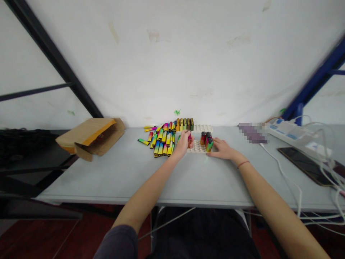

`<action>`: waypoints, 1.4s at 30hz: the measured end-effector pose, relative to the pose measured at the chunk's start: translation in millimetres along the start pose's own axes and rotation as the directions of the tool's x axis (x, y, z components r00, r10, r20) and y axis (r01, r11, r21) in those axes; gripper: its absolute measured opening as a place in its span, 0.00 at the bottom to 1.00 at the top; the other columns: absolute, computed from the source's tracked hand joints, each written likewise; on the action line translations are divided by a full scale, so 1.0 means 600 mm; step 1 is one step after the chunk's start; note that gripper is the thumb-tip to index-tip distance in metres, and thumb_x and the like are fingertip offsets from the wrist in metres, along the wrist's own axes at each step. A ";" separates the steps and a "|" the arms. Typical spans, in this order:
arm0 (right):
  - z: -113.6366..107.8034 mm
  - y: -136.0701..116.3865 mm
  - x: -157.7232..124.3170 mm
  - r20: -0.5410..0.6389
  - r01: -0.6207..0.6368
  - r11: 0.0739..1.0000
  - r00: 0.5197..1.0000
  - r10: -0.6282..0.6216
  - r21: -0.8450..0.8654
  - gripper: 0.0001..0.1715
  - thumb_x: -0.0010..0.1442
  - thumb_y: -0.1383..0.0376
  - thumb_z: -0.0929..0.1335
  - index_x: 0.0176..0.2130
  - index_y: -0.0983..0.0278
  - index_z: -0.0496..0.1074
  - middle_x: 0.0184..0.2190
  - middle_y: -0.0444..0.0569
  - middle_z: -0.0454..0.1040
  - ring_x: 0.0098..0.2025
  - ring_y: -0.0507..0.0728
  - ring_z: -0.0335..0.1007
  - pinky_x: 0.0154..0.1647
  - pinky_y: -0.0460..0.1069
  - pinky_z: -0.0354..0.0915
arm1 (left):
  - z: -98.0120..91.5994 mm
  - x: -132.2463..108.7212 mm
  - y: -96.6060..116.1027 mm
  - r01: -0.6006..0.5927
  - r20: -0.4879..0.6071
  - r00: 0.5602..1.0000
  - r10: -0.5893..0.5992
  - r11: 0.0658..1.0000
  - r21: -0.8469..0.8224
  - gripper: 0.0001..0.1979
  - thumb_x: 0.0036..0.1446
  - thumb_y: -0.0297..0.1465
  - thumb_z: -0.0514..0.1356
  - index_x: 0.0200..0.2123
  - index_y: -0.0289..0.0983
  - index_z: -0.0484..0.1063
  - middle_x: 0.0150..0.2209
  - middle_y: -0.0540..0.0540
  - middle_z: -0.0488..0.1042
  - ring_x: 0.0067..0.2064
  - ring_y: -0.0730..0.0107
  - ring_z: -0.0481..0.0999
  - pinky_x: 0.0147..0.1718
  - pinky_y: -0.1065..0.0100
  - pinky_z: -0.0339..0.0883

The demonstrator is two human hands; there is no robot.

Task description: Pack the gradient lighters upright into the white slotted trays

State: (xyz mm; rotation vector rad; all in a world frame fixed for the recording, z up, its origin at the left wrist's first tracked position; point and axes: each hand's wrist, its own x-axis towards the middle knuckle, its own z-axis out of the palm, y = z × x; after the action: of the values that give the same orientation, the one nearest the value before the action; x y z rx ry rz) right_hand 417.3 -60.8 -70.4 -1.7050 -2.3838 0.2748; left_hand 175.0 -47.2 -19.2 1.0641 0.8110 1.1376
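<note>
My left hand (184, 143) is closed around a magenta, shiny lighter casing (189, 137), over the left part of a white holed tray (198, 147). Several rainbow-coloured lighter casings (208, 144) with dark tops stand upright at the tray's right end. There my right hand (221, 149) rests around the end of the tray, thumb at the front and fingers behind, close beside the standing casings. A loose pile of similar casings (161, 148) lies left of my left hand. Behind the hands, a second white tray (204, 128) holds rows of upright golden and green casings (184, 124).
A torn brown paper package (86, 135) lies on the grey table (113, 180) at the left. To the right are a blurred purple object (252, 133) with a white cable, a white power strip (292, 135) and a dark phone (304, 163). A white wall rises behind.
</note>
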 end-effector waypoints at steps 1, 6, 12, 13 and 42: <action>0.000 0.000 0.000 -0.001 0.000 1.000 1.000 0.000 0.002 0.48 0.62 0.39 0.69 0.71 0.60 0.64 0.73 0.60 0.61 0.74 0.75 0.54 0.72 0.70 0.54 | 0.001 0.000 -0.005 -0.064 -0.012 0.998 0.064 0.996 0.061 0.12 0.67 0.40 0.58 0.33 0.41 0.63 0.27 0.54 0.67 0.23 0.75 0.64 0.23 0.73 0.59; -0.001 0.000 0.000 0.000 0.018 1.000 1.000 -0.018 0.015 0.47 0.62 0.40 0.69 0.71 0.59 0.64 0.73 0.60 0.61 0.74 0.76 0.55 0.71 0.71 0.54 | 0.000 -0.007 -0.015 -0.336 0.040 0.939 0.342 0.886 0.319 0.04 0.60 0.31 0.67 0.39 0.40 0.77 0.43 0.44 0.75 0.49 0.61 0.74 0.47 0.68 0.69; -0.001 0.001 0.001 0.002 0.039 0.999 0.999 -0.039 0.021 0.47 0.62 0.41 0.69 0.71 0.61 0.64 0.73 0.62 0.61 0.73 0.75 0.56 0.71 0.70 0.55 | -0.001 -0.006 -0.030 -0.425 0.263 0.903 0.341 0.802 0.419 0.05 0.59 0.29 0.66 0.39 0.41 0.81 0.43 0.44 0.77 0.46 0.59 0.75 0.58 0.59 0.66; 0.000 0.001 0.001 -0.002 0.043 0.999 0.999 -0.043 0.020 0.47 0.62 0.41 0.69 0.71 0.60 0.65 0.73 0.61 0.61 0.73 0.75 0.56 0.71 0.70 0.55 | 0.000 -0.005 -0.033 -0.423 0.274 0.903 0.332 0.799 0.428 0.05 0.59 0.29 0.66 0.39 0.41 0.81 0.42 0.44 0.78 0.46 0.59 0.75 0.58 0.58 0.66; -0.002 -0.003 0.002 0.026 -0.019 1.000 0.999 0.019 -0.010 0.52 0.61 0.39 0.69 0.72 0.67 0.63 0.74 0.65 0.59 0.75 0.76 0.53 0.73 0.70 0.52 | -0.034 0.004 -0.001 -0.150 0.107 0.870 0.481 0.051 0.987 0.17 0.68 0.30 0.55 0.53 0.40 0.81 0.58 0.33 0.74 0.61 0.42 0.66 0.58 0.47 0.57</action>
State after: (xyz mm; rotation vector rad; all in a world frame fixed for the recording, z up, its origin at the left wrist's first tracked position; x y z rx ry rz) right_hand 415.4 -60.2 -68.8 -1.7394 -2.3921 0.2911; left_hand 157.2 -39.8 -26.2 2.4083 1.7532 1.0207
